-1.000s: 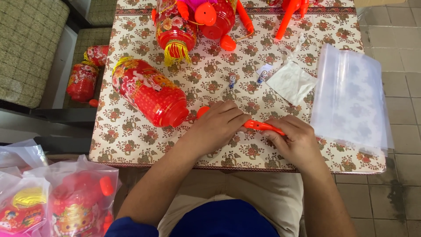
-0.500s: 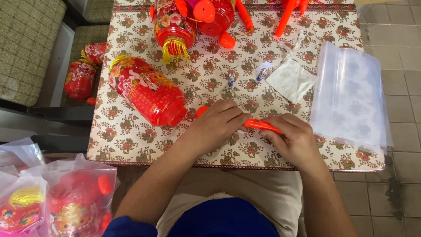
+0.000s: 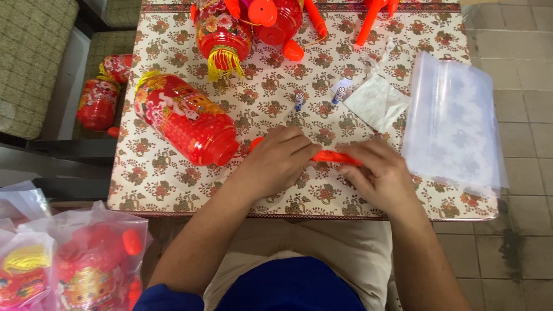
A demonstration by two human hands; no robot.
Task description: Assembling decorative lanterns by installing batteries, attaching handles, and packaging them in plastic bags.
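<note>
Both my hands grip one orange plastic stick [image 3: 331,156] lying across the floral tablecloth [image 3: 173,184]. My left hand [image 3: 276,161] covers its left end, close to the mouth of a red lantern [image 3: 184,118] lying on its side. My right hand [image 3: 380,173] holds the stick's right end. Two small batteries [image 3: 299,99] lie a little beyond my hands, next to a crumpled small clear bag [image 3: 377,101].
A large clear plastic bag [image 3: 452,118] hangs over the table's right edge. More red lanterns [image 3: 222,31] and orange sticks [image 3: 368,20] crowd the far edge. Another lantern [image 3: 101,95] rests on a chair at left. Bagged lanterns [image 3: 75,262] sit at lower left.
Both hands stay on the orange stick with only slight finger shifts. The view has drifted a little.
</note>
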